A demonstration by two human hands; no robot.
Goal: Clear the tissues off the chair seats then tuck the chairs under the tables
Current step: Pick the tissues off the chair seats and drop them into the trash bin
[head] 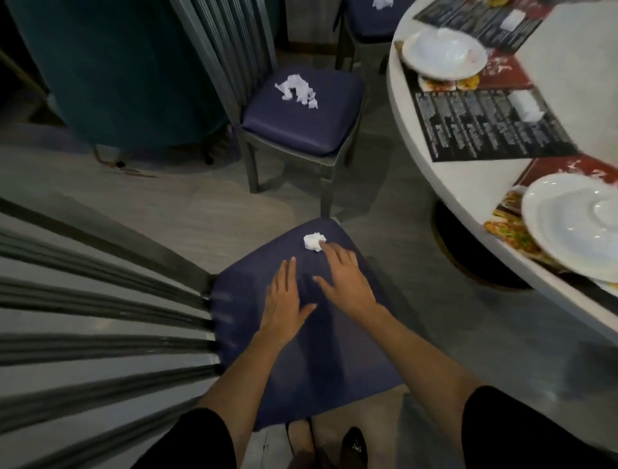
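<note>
A small crumpled white tissue (314, 241) lies near the far edge of the nearest chair's dark blue seat (311, 355). My right hand (344, 281) is spread flat over that seat, its fingertips touching the tissue's right side. My left hand (284, 301) rests open on the seat just to the left, holding nothing. A second chair (307, 124) stands farther off with a larger torn tissue (297, 90) on its blue seat. A third chair seat (371, 20) at the top carries another tissue (383, 3). All three chairs stand out from the round white table (568, 140).
The table holds white plates (443, 52) (575, 224), dark menus (491, 124) and folded napkins (528, 107). The near chair's slatted grey back (100, 318) fills the left. A teal-covered table (110, 67) stands at back left. Grey floor lies between the chairs. My shoes (354, 448) show below.
</note>
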